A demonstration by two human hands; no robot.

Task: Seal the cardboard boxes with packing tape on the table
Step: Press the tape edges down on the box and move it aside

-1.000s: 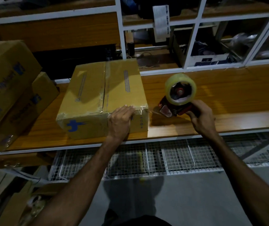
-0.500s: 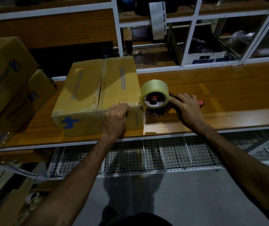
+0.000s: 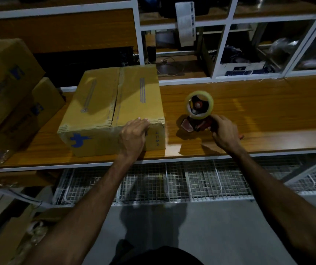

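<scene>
On surface, at left fingers: box [image 3: 113, 109], one, cardboard, flaps down, centre seam taped; tape also lies along its near top edge. Left hand [image 3: 133, 137] drapes over that near edge, fingers [image 3: 142, 122] straight and close together, flat on the tape end, gripping nothing.

Right of those fingers, apart from box: dispenser [image 3: 196, 119], red, with clear roll, resting on the surface [image 3: 268, 115]. Right hand [image 3: 225, 133] holds its handle, fingers curled round it.

Change noted: half a second ago the roll sat just beside the box's right end; now it stands clear of it, further right and turned upright. No strip can be made out between box and dispenser, so the tape appears cut.

Reading: near-edge strip likely finished on this box; pressing down remains.

Left of box: two more boxes [image 3: 10, 96], stacked, seal state not discernible.
</scene>
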